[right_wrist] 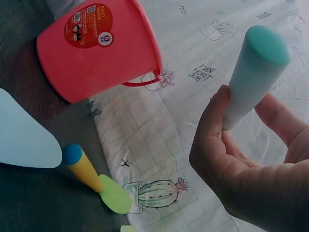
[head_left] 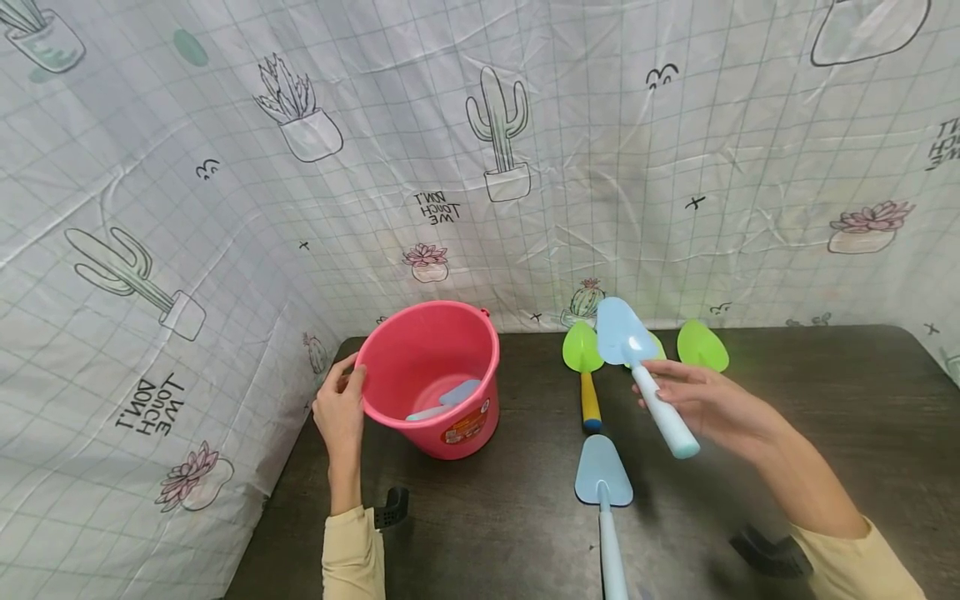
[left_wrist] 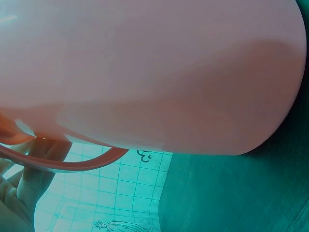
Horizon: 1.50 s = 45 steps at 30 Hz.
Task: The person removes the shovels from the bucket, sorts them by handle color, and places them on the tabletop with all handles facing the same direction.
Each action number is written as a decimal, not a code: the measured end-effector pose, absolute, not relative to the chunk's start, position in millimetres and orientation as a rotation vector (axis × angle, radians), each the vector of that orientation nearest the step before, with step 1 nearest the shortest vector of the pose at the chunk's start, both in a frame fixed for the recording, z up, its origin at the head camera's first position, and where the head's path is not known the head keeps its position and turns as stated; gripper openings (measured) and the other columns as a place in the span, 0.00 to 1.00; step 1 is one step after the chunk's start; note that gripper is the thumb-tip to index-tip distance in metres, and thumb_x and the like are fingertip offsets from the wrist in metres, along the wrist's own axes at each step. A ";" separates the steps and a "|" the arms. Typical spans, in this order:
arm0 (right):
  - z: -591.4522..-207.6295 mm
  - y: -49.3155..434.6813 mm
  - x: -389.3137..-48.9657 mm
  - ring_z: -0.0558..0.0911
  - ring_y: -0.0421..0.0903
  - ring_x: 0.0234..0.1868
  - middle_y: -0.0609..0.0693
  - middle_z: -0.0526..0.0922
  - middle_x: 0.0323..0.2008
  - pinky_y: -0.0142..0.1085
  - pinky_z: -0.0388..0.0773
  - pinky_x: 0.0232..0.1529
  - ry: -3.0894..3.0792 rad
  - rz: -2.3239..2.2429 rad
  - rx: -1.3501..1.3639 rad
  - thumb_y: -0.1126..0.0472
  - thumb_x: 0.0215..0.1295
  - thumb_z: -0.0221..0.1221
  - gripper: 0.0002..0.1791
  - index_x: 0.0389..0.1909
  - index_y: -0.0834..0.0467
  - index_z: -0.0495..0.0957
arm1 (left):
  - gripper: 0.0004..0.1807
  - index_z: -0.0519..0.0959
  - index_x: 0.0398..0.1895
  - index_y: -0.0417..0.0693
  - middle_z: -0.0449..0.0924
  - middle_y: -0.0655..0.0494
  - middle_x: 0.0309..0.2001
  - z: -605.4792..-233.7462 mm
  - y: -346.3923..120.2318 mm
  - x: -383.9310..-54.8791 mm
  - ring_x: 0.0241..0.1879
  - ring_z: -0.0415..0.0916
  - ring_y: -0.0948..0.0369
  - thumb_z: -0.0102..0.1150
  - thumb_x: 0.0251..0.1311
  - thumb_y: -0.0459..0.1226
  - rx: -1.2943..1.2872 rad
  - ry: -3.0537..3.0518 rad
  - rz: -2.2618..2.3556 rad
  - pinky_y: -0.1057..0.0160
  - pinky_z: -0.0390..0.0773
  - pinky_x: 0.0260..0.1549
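My left hand (head_left: 341,408) grips the left rim of a pink bucket (head_left: 461,433), thumb and fingers at its edge. The bucket stands on the table, and a light blue toy trowel (head_left: 461,392) lies inside it. Up at the right, my right hand (head_left: 701,400) holds another light blue trowel (head_left: 620,329) by its pale handle (right_wrist: 256,72), blade pointing away and raised over the table. In the left wrist view the bucket's pink wall (left_wrist: 159,87) fills most of the picture, with the left hand (left_wrist: 21,198) at the lower left.
On the dark table (head_left: 517,533) lies a third light blue trowel (head_left: 602,471), nearest me. Behind it is a green trowel (head_left: 582,346) with a yellow handle. Two more green blades show at the back, one (head_left: 702,346) beyond the right hand. A patterned cloth (head_left: 600,167) hangs behind.
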State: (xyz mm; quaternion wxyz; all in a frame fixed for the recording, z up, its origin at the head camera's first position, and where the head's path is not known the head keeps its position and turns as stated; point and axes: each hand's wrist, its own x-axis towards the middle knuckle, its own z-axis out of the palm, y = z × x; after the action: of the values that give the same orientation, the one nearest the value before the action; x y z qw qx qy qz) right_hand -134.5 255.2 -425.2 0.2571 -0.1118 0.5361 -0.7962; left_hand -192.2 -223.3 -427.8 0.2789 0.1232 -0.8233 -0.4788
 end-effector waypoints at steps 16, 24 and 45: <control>-438.3 269.9 -125.8 0.83 0.45 0.54 0.49 0.85 0.53 0.38 0.78 0.55 1.467 -2.150 -0.246 0.70 0.79 0.46 0.21 0.59 0.49 0.80 | 0.17 0.87 0.57 0.48 0.88 0.43 0.39 -427.1 -223.5 -192.4 0.32 0.79 0.56 0.61 0.69 0.43 0.341 -2.208 -1.310 0.59 0.68 0.34; -444.9 276.7 -121.3 0.83 0.45 0.55 0.49 0.85 0.54 0.37 0.78 0.55 1.464 -2.162 -0.216 0.70 0.80 0.45 0.21 0.58 0.47 0.81 | 0.17 0.87 0.57 0.49 0.88 0.43 0.39 -427.9 -224.3 -192.9 0.32 0.79 0.57 0.61 0.69 0.43 0.337 -2.206 -1.299 0.60 0.69 0.34; -456.7 289.7 -104.8 0.83 0.43 0.57 0.45 0.85 0.57 0.36 0.76 0.55 1.622 -2.057 -0.176 0.68 0.80 0.47 0.21 0.60 0.46 0.82 | 0.17 0.87 0.57 0.48 0.88 0.43 0.39 -428.1 -223.9 -192.0 0.31 0.78 0.59 0.61 0.70 0.43 0.331 -2.203 -1.301 0.64 0.69 0.30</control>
State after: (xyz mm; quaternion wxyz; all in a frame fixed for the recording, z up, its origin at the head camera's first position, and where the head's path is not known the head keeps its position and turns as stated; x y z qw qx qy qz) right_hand -104.8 289.7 -456.7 0.2551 -0.0649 0.5973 -0.7576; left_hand -192.0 -223.9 -428.1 0.2774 0.1234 -0.8204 -0.4846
